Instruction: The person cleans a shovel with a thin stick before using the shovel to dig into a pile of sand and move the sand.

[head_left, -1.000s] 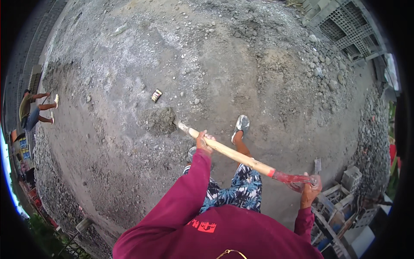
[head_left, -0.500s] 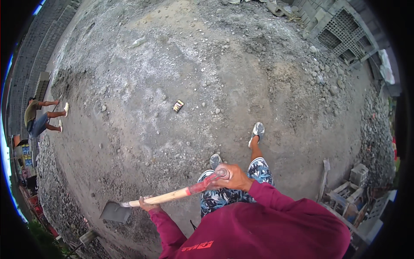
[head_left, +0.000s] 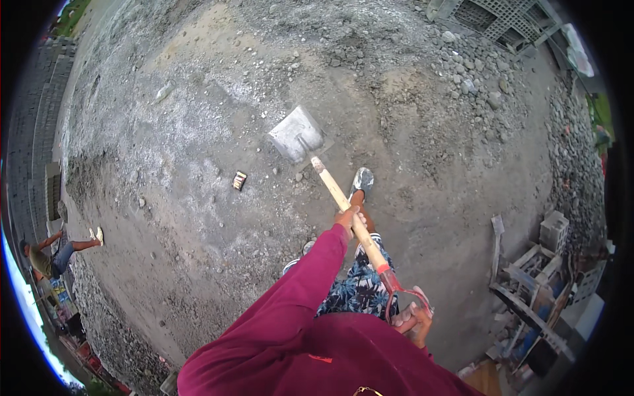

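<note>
A shovel (head_left: 335, 191) with a wooden shaft, a red grip and a flat grey blade crosses in front of me. Its blade points away from me over the grey ground, and its face looks bare. My left hand (head_left: 352, 218) is wrapped round the middle of the shaft. Close to my body, my right hand (head_left: 413, 321) grips the red handle end. Left of the blade, a small dark and yellowish packet (head_left: 239, 180) lies on the ground. Whether the blade touches the ground I cannot tell.
Stones (head_left: 481, 79) lie scattered at the far right, near grey lattice blocks (head_left: 492, 18). Wooden frames and boards (head_left: 538, 284) stand at the right. A co-worker (head_left: 49, 257) is at the far left, beside stacked blocks (head_left: 33, 138). My shoe (head_left: 362, 181) is just past the shaft.
The shovel has swung from low on my left to ahead of me, its blade now far and upward in view. Both hands have kept hold of it. My view has shifted.
</note>
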`<state>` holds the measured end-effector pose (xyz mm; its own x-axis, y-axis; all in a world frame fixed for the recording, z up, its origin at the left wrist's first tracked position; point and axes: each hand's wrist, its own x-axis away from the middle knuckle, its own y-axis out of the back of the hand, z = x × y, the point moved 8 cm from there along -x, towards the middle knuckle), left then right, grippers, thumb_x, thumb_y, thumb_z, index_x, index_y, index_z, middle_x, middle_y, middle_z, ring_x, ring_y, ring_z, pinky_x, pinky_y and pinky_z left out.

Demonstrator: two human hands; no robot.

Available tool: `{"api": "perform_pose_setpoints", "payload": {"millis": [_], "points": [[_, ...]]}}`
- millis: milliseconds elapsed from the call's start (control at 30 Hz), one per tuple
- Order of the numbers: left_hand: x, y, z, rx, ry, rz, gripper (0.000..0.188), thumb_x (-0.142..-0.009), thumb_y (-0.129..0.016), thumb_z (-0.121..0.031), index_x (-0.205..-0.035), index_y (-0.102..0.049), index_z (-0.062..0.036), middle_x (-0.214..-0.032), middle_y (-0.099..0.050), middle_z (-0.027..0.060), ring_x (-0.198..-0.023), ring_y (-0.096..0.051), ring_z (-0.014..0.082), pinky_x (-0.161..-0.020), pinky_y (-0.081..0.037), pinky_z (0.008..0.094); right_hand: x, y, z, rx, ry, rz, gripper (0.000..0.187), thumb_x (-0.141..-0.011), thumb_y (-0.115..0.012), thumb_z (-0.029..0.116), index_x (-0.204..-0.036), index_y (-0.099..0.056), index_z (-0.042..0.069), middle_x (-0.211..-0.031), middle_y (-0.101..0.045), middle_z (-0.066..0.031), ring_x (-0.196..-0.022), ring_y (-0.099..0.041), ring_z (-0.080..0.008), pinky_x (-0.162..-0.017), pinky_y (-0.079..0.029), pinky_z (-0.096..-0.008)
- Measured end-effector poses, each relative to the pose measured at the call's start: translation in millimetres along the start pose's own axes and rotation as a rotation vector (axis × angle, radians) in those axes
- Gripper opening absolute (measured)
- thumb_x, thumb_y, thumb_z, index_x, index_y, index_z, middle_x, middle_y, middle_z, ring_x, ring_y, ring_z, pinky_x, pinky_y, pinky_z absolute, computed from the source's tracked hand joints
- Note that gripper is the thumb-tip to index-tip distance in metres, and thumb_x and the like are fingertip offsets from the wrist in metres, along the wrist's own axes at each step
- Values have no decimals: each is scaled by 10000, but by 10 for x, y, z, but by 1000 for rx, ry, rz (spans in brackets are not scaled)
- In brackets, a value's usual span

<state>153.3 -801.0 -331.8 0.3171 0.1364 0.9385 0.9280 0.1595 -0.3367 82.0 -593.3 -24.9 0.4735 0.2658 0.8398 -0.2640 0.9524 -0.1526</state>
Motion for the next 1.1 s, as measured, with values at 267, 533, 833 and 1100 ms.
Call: {"api": "perform_pose_setpoints", "payload": {"millis": [267,533,833,1100], "points": [[-1219,-1475,-767,-410,-10,-160,210,-797,-655,-165,-897,-520,-39,-703,-562,78,-562,-584,215,-488,-535,399,-1888,-1003,496,-483,59,-192,353,-868,-562,121,-1200,-493,25,-582,-482,-16,-446,-478,-146,-435,-440,-297],[-954,-2276,-1321,-350,19,-116,233,-807,-670,-191,-912,-518,-49,-665,-548,71,-512,-558,197,-442,-507,382,-2437,-1896,1319,-469,-5,-195,327,-891,-567,160,-1197,-506,62,-615,-487,-3,-512,-476,-119,-469,-439,-292],[-705,-3203,-1715,-223,161,-133,175,-820,-623,-118,-909,-489,-48,-667,-537,96,-471,-535,227,-423,-475,416,-2541,-2602,2469,-520,149,-119,572,-788,-561,71,-1312,-368,-52,-657,-491,-29,-542,-524,-157,-545,-534,-351],[-2215,-2630,-2724,-383,58,-139,207,-792,-630,-138,-912,-510,-18,-655,-548,83,-503,-558,210,-429,-477,376,-4295,-3165,1273,-412,77,-108,542,-776,-586,10,-1294,-429,-23,-649,-535,-57,-507,-531,-158,-503,-493,-315]]}}
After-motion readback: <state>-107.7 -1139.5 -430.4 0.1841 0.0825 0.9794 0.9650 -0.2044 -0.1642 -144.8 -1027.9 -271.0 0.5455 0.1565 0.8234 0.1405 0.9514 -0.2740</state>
